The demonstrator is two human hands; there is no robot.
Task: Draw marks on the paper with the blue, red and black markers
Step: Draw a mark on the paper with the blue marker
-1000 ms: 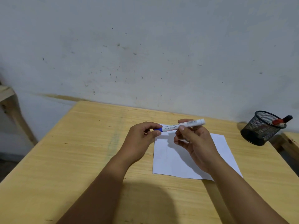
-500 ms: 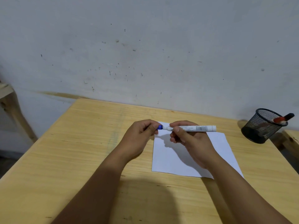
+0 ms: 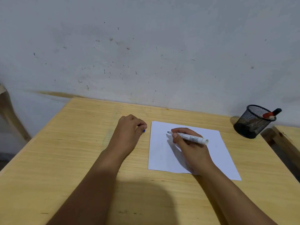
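Observation:
A white sheet of paper (image 3: 215,153) lies on the wooden table (image 3: 68,153), right of centre. My right hand (image 3: 190,146) rests on the sheet and grips the uncapped blue marker (image 3: 191,138), a white barrel whose dark tip points left just above the paper. No mark shows on the sheet. My left hand (image 3: 128,132) sits on the table just left of the paper, fingers closed around the blue cap (image 3: 143,131), of which only a sliver shows. The red marker (image 3: 267,114) and the black marker (image 3: 276,111) stick out of the mesh cup at the far right.
A black mesh pen cup (image 3: 253,122) stands near the table's back right corner. A grey wall (image 3: 146,46) runs along the table's far edge. Another wooden surface (image 3: 289,137) adjoins on the right, and a wooden frame (image 3: 9,114) stands at the left.
The cap came off the blue marker. My left hand drew left with the cap, and my right hand lowered the marker onto the paper, tip pointing left.

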